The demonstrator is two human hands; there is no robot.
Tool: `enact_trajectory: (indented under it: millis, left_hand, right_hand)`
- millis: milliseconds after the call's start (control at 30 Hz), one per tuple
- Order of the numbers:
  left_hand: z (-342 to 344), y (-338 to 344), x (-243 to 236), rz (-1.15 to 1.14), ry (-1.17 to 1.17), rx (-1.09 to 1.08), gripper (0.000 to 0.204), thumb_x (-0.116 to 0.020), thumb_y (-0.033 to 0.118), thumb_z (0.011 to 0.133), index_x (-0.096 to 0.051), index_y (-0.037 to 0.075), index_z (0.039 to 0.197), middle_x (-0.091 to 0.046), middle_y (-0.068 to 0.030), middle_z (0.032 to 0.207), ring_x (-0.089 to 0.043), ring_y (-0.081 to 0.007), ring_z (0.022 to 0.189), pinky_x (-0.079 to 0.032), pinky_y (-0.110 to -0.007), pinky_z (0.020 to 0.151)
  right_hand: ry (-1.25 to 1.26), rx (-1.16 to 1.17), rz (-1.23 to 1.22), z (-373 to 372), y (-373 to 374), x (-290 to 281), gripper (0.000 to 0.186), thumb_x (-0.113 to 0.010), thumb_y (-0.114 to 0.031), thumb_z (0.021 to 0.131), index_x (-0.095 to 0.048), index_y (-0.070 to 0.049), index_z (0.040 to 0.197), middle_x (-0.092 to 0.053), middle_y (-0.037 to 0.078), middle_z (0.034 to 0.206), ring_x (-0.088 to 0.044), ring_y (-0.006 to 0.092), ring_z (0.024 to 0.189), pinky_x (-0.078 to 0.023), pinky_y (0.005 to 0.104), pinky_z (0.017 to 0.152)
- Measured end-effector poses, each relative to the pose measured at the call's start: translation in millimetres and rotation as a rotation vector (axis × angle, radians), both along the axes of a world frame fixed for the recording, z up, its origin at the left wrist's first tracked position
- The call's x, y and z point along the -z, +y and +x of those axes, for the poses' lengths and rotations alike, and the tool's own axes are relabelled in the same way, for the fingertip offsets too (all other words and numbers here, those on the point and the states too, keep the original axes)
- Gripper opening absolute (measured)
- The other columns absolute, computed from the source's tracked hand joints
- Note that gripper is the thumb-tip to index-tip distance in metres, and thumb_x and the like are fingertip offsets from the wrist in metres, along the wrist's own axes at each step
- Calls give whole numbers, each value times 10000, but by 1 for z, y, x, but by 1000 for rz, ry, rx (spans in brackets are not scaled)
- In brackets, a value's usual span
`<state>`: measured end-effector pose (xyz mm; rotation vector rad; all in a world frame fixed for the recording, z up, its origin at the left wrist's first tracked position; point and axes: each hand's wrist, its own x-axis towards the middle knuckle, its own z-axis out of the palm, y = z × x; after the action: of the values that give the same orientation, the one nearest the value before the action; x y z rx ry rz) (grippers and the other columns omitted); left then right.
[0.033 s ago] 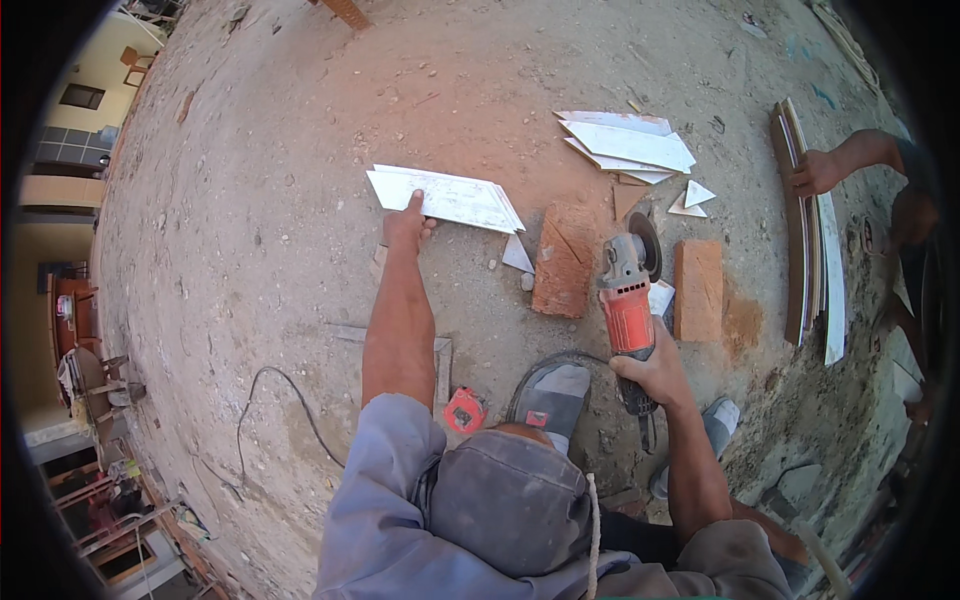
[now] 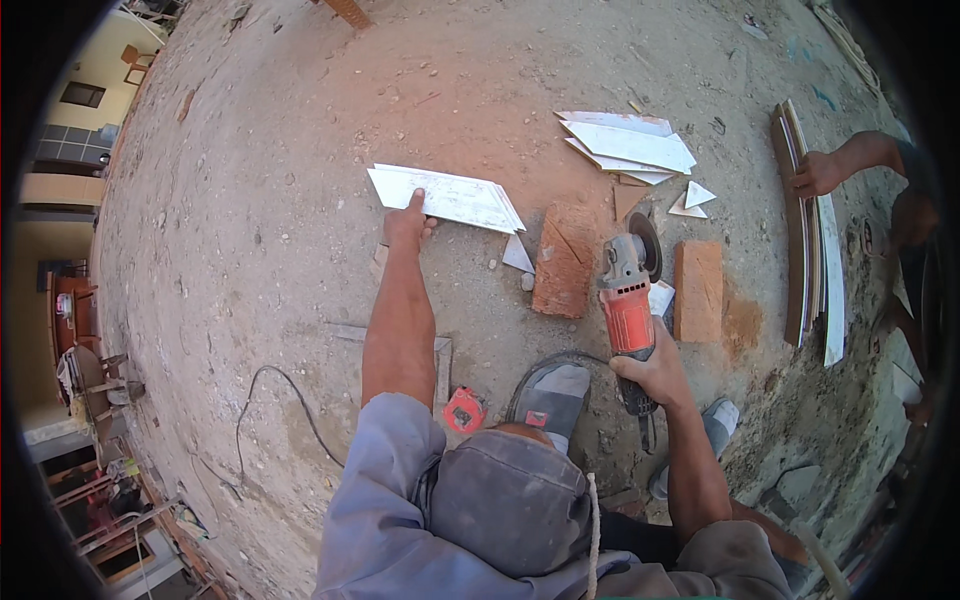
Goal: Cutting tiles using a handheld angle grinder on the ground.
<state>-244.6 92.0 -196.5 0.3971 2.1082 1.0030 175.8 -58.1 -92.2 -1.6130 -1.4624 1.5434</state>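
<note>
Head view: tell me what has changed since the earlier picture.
Nothing visibly moved, and nothing was taken hold of or let go. The left hand still holds the white strips, the right hand the grinder; the bricks and tape measure stayed put.

A hand could pass over the open ground to the left of the left hand and beyond it. To that hand's right, its white boards and then a brick block the way toward the grinder in the right hand. Beyond the right hand, another brick and a pile of panels are obstacles.
</note>
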Motion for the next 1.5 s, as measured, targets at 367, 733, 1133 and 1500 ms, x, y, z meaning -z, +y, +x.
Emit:
enact_trajectory:
  millis: [367, 733, 1133, 1500]
  left_hand:
    - [-5, 0, 11, 29, 46, 86, 560, -623, 457, 929, -606, -88, 1059, -677, -121, 822, -658, -165, 580, -467, -259, 412]
    - [45, -148, 31, 11, 107, 365, 438, -638, 423, 918, -621, -7, 995, -660, -79, 806, -617, -157, 611, -469, -307, 518]
    - [259, -149, -39, 708, 552, 960, 427, -724, 325, 835, -622, 38, 1135, -677, -127, 1017, -656, -277, 872, -486, -402, 732]
    - [286, -59, -41, 510, 280, 892, 433, -731, 303, 839, -607, 35, 1156, -674, -119, 1042, -645, -261, 916, -483, -393, 769]
  right_hand:
    - [-100, -71, 73, -3, 0, 1, 773, -792, -378, 608, -510, 48, 1187, -617, 233, 1058, -610, 367, 998, -463, 419, 883]
    - [-102, -118, 136, -3, -10, -4, 873, -793, -397, 601, -468, 95, 1245, -575, 300, 1153, -577, 418, 1078, -448, 436, 950]
    - [49, -149, 216, -17, 33, -93, 725, -752, -327, 581, -526, 122, 1104, -632, 315, 1012, -637, 411, 970, -500, 413, 856]
    - [-24, -226, 254, -20, 93, -105, 671, -736, -356, 586, -533, 76, 1057, -628, 275, 935, -627, 411, 923, -495, 423, 814]
